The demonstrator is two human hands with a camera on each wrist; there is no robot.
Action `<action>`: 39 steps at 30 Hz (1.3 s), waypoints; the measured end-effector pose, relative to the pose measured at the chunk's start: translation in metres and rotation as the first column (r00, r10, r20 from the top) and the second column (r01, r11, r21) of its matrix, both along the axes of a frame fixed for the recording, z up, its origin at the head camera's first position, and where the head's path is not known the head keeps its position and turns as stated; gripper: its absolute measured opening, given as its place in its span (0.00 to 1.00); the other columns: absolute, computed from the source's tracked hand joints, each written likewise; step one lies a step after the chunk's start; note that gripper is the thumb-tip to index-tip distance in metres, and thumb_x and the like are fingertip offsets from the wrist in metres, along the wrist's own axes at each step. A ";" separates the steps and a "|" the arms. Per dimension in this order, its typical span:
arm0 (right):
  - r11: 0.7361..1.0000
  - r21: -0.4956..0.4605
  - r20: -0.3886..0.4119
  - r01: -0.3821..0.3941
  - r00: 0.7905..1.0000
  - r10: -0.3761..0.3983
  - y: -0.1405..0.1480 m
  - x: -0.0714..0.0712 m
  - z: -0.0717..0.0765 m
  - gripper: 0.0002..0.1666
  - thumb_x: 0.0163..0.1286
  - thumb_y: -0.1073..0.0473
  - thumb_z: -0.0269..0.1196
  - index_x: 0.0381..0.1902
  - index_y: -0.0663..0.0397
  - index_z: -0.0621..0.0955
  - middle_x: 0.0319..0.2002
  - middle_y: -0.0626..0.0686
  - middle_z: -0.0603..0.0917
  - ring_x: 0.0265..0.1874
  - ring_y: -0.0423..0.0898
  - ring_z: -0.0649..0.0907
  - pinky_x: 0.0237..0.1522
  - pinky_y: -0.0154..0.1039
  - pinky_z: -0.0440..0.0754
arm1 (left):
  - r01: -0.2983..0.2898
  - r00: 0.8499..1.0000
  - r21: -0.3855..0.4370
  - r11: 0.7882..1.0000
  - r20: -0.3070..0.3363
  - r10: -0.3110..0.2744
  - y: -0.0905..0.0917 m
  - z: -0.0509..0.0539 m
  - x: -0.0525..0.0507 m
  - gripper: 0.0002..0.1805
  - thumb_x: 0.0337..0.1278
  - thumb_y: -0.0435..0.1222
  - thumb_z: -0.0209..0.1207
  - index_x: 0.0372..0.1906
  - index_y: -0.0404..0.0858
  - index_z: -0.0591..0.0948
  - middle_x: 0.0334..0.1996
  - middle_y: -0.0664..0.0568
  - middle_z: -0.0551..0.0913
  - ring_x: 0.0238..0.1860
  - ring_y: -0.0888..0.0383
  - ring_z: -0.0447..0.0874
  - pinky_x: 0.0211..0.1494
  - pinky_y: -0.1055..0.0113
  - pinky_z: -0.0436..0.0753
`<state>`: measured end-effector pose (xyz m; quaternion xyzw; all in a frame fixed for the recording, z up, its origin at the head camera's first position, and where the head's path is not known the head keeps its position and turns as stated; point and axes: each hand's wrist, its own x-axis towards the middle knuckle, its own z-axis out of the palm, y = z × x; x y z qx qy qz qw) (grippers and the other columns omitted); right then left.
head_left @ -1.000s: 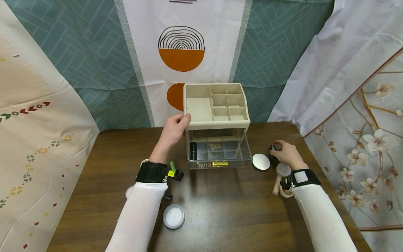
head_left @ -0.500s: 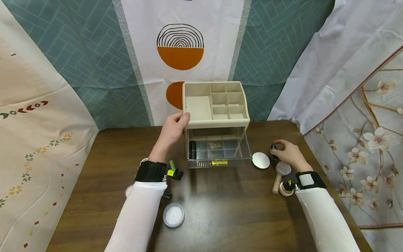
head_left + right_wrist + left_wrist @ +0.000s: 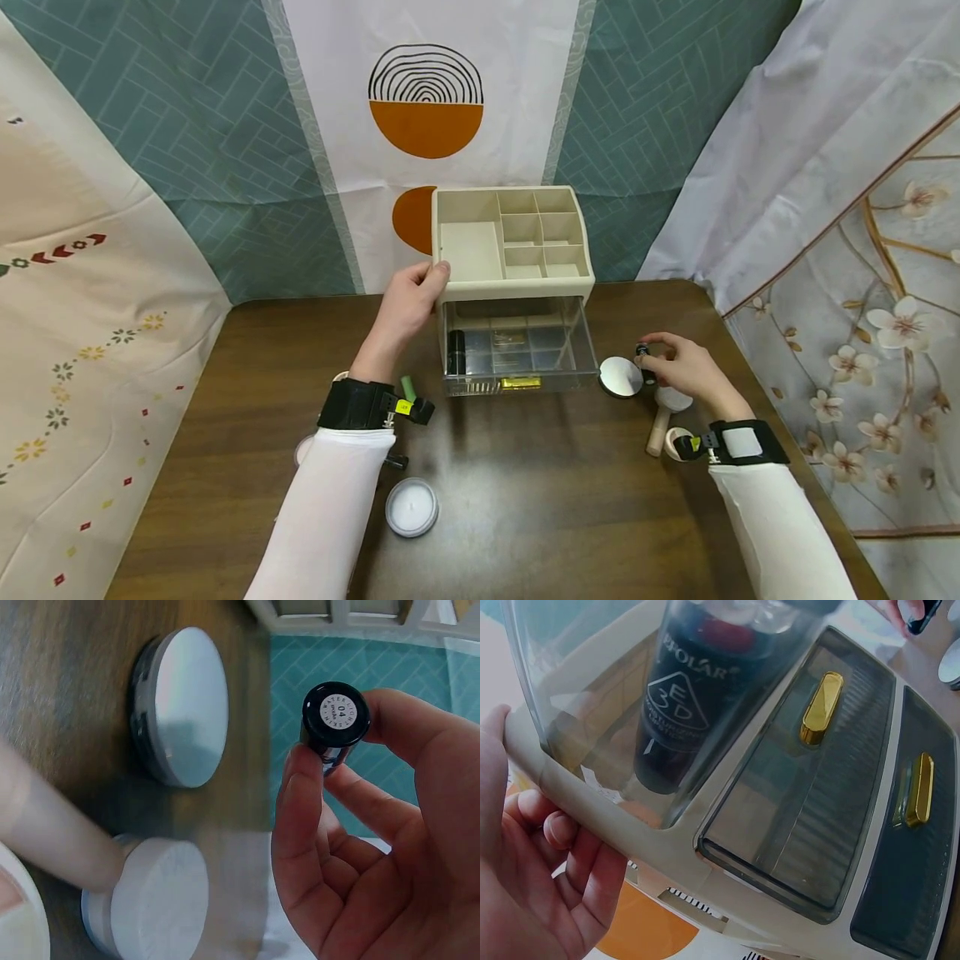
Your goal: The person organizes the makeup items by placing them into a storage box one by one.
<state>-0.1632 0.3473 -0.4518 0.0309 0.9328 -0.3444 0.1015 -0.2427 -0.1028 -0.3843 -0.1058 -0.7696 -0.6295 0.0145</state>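
Observation:
My left hand (image 3: 408,304) holds a cream cosmetics organizer (image 3: 468,252) at its front left corner, thumb on the rim. Below its compartments the clear top drawer (image 3: 558,360) is pulled out. A dark cosmetic tube (image 3: 456,353) lies in the drawer's left part; in the left wrist view this tube (image 3: 679,701) shows white lettering. On the right, my right hand (image 3: 690,371) pinches a small black lipstick tube (image 3: 644,360) between thumb and fingers. Its round end label, marked 04, faces the right wrist camera on the lipstick tube (image 3: 339,712).
Near the right hand are a round mirror-topped compact (image 3: 620,377), a white-lidded jar (image 3: 674,399), a wooden-coloured stick (image 3: 658,431) and a pale round item (image 3: 677,444). A white round jar (image 3: 412,507) and a green stick (image 3: 407,388) lie by the left arm.
My right hand has lifted the lipstick tube a little and shifted it slightly left, towards the compact. The left hand keeps its hold on the organizer. The head view has tilted slightly.

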 end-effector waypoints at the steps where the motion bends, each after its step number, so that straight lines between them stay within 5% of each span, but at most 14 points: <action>1: 1.000 -0.006 0.000 0.001 1.000 -0.001 -0.001 0.001 0.001 0.35 0.79 0.45 0.64 0.74 0.57 0.73 0.32 0.53 0.84 0.31 0.50 0.84 0.38 0.44 0.83 | 0.001 1.000 0.001 1.000 0.001 -0.001 0.000 0.000 0.000 0.25 0.80 0.52 0.56 0.28 0.39 0.75 0.27 0.48 0.70 0.30 0.52 0.68 0.33 0.62 0.67; 15: 0.986 -0.165 -0.041 0.011 0.999 -0.018 -0.028 0.023 0.032 0.36 0.80 0.43 0.64 0.75 0.58 0.72 0.49 0.60 0.87 0.34 0.52 0.86 0.40 0.45 0.87 | 0.005 1.000 0.007 1.000 -0.002 -0.005 0.000 -0.001 -0.001 0.24 0.79 0.52 0.56 0.30 0.37 0.78 0.26 0.49 0.70 0.31 0.53 0.68 0.34 0.63 0.67; 24: 0.971 -0.237 -0.115 -0.033 0.993 0.006 -0.049 0.031 0.066 0.32 0.81 0.49 0.65 0.76 0.55 0.72 0.40 0.56 0.86 0.29 0.50 0.83 0.33 0.40 0.84 | 0.010 1.000 0.006 1.000 0.000 -0.010 0.000 -0.001 -0.002 0.23 0.79 0.52 0.56 0.32 0.37 0.79 0.26 0.49 0.72 0.30 0.54 0.69 0.34 0.63 0.68; 31: 0.961 -0.269 -0.158 -0.070 0.987 0.027 -0.061 0.035 0.089 0.32 0.80 0.51 0.66 0.75 0.54 0.73 0.41 0.57 0.86 0.35 0.45 0.84 0.36 0.40 0.86 | 0.007 1.000 0.004 1.000 -0.007 -0.007 -0.001 -0.003 -0.003 0.24 0.79 0.51 0.56 0.30 0.38 0.78 0.25 0.50 0.71 0.29 0.54 0.69 0.33 0.63 0.68; 39: 0.954 -0.275 -0.217 -0.121 0.974 0.061 -0.076 0.040 0.107 0.28 0.80 0.52 0.67 0.73 0.49 0.75 0.42 0.56 0.87 0.31 0.48 0.84 0.34 0.41 0.87 | 0.007 1.000 0.017 1.000 -0.007 -0.007 0.000 -0.003 -0.004 0.24 0.79 0.51 0.56 0.27 0.39 0.76 0.24 0.49 0.70 0.29 0.52 0.68 0.34 0.62 0.68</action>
